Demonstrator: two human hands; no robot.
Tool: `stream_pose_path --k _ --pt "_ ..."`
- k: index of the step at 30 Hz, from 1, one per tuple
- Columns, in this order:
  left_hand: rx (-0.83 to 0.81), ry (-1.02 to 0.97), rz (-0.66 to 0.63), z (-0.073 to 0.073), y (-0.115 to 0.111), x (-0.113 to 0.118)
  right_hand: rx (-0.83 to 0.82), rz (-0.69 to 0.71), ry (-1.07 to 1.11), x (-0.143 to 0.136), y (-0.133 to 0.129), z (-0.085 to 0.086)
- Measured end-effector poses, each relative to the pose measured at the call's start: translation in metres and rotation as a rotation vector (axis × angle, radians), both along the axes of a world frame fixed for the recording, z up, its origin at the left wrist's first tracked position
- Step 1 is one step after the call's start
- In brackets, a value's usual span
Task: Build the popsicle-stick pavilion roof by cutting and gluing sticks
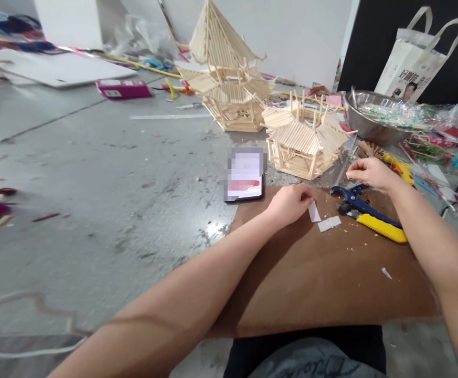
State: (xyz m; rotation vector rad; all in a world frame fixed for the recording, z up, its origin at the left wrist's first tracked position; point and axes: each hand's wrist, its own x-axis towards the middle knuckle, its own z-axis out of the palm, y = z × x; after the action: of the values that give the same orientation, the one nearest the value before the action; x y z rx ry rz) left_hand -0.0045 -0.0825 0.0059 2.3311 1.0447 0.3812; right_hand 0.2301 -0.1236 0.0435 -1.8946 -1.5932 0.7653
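Note:
My left hand (293,203) is closed at the far edge of the brown board (311,283), its fingertips pinching at the top of a small white piece (314,212). Another white piece (330,223) lies flat just beside it. My right hand (370,172) is raised past the board's far right corner, fingers pinched together; whatever they hold is too small to make out. Below it lie blue-handled cutters (364,206) and a yellow-handled tool (382,228). Beyond my hands stands a low stick pavilion (305,139), with a taller stick pagoda (229,79) behind it to the left.
A phone (245,174) lies left of the board's far corner. At the back right are a metal bowl (374,123) with wrapped sticks and a white bag (409,65). Colourful scraps lie along the right. A magenta box (124,88) is on the floor further left.

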Motion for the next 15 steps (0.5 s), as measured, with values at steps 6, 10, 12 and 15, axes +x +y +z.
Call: stream_pose_path --k 6,10,12,15 --pt "0.044 0.048 -0.046 0.001 -0.001 0.000 -0.016 -0.025 -0.901 0.016 0.029 0.004" --pt "0.042 0.043 -0.050 0.003 0.000 0.000 -0.116 0.099 -1.108 0.026 0.057 0.000" --pt "0.032 0.036 -0.059 0.004 0.001 -0.001 -0.170 0.103 -1.141 0.030 0.069 -0.003" --pt "0.023 0.021 -0.066 0.003 0.001 -0.002 -0.205 0.032 -1.145 0.036 0.078 -0.005"
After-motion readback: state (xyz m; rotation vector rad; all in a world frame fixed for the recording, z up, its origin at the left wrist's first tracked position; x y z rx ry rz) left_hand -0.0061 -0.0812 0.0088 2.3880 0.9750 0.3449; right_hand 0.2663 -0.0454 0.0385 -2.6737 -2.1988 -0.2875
